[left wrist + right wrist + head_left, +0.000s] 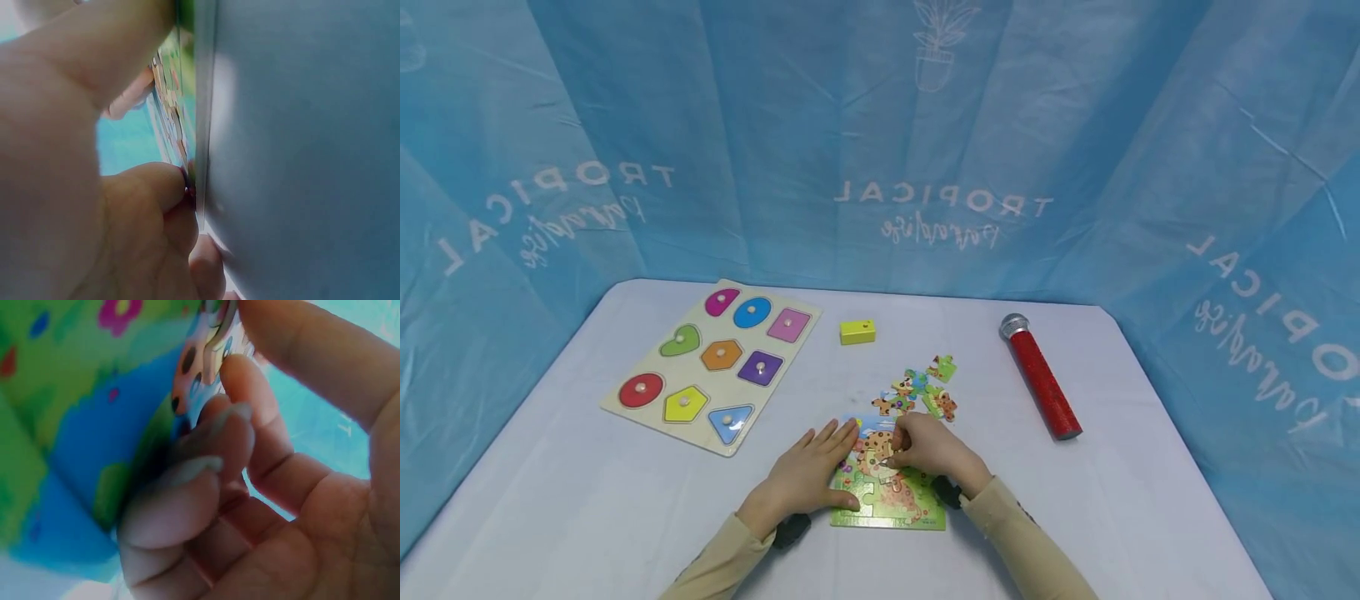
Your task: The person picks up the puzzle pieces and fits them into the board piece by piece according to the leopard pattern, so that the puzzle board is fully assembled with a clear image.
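Note:
A jigsaw puzzle (887, 515) with a spotted animal on green grass under blue sky lies near the front of the table. My left hand (805, 473) rests on its left edge, fingers spread and straight, thumb low on the board. Over the puzzle's upper middle, my right hand (934, 450) pinches a puzzle piece (215, 353) between thumb and curled fingers. That piece is largely hidden by the fingers. Just beyond the board lie several loose jigsaw pieces (916, 382). The left wrist view looks along the board's edge (203, 112), with the left fingers against it.
At the left lies a wooden shape board (692, 442) with several colourful knobbed shapes. A yellow block (857, 333) sits toward the back. To the right is a red toy microphone (1045, 383) with a silver head. Blue printed cloth (775, 100) hangs behind the white table (1150, 517).

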`<state>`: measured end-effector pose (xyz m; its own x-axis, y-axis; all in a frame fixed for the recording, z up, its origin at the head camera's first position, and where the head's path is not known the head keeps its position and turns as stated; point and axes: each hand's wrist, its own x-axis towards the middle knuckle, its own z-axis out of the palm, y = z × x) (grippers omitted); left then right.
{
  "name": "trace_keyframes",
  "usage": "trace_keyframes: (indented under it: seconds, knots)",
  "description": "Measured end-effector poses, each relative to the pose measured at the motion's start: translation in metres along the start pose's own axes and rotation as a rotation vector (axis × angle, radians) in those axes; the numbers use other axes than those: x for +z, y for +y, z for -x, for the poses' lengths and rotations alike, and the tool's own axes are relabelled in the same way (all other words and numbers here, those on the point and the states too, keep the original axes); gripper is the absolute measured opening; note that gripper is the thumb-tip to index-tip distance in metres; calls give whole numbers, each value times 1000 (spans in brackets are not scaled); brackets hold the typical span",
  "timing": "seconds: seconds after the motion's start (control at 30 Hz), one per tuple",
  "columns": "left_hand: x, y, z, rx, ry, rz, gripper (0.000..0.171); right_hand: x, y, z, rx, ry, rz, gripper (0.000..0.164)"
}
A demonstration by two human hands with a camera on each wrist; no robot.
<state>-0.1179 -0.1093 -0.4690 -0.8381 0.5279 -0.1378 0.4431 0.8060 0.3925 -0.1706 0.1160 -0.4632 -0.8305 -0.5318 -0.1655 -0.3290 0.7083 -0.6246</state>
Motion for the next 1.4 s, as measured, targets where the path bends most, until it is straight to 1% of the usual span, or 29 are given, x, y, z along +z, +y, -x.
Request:
trace_keyframes:
  seconds: [0.23,0.3,0.47,0.57,0.8,0.93,1.03,1.1,1.13,1.17,1.27,1.33,1.4]
  knots:
    - [0,-1,0,-5,-3,-1,101,-1,-1,1,91,0,27,28]
    - [0,-1,0,-7,-4,-5,101,-1,-2,1,105,2,37,29]
    - [-2,-1,0,-24,-9,-9,100,1,-4,1,87,13,46,28]
    - [-2,-1,0,-30,-15,-5,100,2,-6,1,90,15,49,28]
    - [-2,-2,1,-29,-15,-11,101,2,-5,-2,71,3,80,30]
    - [-3,-2,0,-25,-13,-7,101,1,-2,-4,57,-2,54,29]
    - [-3,-2,1,-22,-13,0,100,-3,2,-8,51,29,11,23]
    - [-3,-2,1,-21,-14,2,100,-7,4,-14,58,84,-2,17]
    - [-4,-2,1,-21,-14,5,100,-8,6,-17,61,119,6,18]
    - [-4,-3,1,-21,-14,6,101,-9,7,-21,69,155,19,23]
    - [-3,-2,1,-15,-12,2,101,-12,10,-34,121,229,100,49]
    - [-2,-2,1,-6,-14,2,101,-13,13,-40,153,242,151,59]
    - [-2,-1,1,2,-18,4,101,-14,15,-44,185,232,171,62]
